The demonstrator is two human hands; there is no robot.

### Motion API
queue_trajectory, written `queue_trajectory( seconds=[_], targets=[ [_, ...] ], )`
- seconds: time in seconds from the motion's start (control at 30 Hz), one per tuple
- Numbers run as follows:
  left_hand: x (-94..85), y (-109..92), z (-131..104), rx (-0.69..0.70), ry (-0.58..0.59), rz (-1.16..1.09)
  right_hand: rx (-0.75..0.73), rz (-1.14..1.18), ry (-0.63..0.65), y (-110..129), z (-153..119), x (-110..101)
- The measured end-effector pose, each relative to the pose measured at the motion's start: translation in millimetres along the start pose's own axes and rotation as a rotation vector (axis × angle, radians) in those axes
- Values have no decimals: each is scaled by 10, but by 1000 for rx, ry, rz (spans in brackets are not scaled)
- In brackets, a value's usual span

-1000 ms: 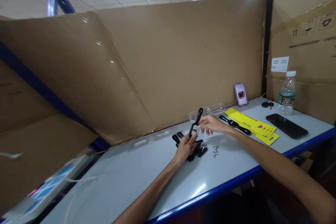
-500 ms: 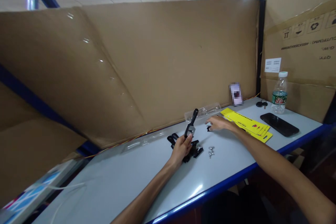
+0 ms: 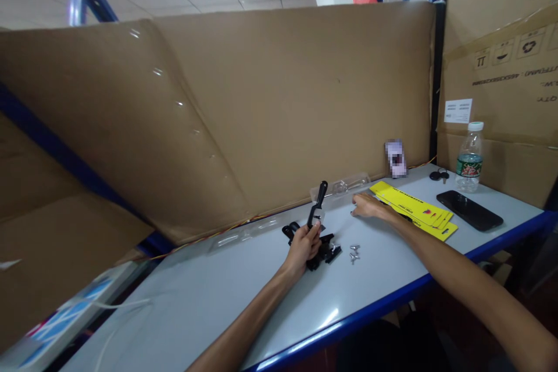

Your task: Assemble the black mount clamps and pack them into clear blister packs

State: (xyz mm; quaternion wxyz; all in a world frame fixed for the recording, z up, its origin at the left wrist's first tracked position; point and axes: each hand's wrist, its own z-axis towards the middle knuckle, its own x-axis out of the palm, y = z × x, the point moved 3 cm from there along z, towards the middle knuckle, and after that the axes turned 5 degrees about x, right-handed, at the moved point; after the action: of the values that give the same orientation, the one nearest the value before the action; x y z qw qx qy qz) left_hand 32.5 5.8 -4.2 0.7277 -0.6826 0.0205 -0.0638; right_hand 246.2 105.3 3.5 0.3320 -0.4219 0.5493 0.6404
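Note:
My left hand (image 3: 301, 250) is closed round the lower part of a scraper-like tool with a black handle (image 3: 321, 193), which points up; a grey metal part shows just above my fingers. Under and beside that hand lie several black-handled tools (image 3: 333, 254) in a pile, partly hidden by it. Silver wing screws (image 3: 354, 253) rest on the table to the right of the pile. My right hand (image 3: 367, 206) is low over the table beside the yellow cards, its fingers bent together. A speck of black shows at its fingertips; what it is cannot be made out.
Yellow printed cards (image 3: 410, 204) overlap on the grey table (image 3: 209, 302). Right of them are a black phone (image 3: 469, 210), a water bottle (image 3: 469, 160) and keys (image 3: 439, 175). Clear plastic packaging (image 3: 344, 185) lies along the cardboard wall (image 3: 283, 99); another phone-like item (image 3: 395, 158) leans there.
My right hand has lowered and its fingers have closed over the small black piece that showed beneath them. My left hand keeps the scraper-like tool upright. The camera view has shifted slightly.

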Motion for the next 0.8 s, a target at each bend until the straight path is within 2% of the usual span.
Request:
queue_trajectory(
  seconds=[0.37,0.6,0.67,0.8],
  targets=[
    [2,5,6,-3,19,-4,66,22,69,-48,46,-80],
    [-30,16,37,-67,72,-46,94,218,41,6,41,-76],
    [-36,23,49,-83,90,-57,61,360,32,96,12,-97],
    [-34,49,66,-93,105,-47,-86,943,27,368,-110,-117]
  ],
)
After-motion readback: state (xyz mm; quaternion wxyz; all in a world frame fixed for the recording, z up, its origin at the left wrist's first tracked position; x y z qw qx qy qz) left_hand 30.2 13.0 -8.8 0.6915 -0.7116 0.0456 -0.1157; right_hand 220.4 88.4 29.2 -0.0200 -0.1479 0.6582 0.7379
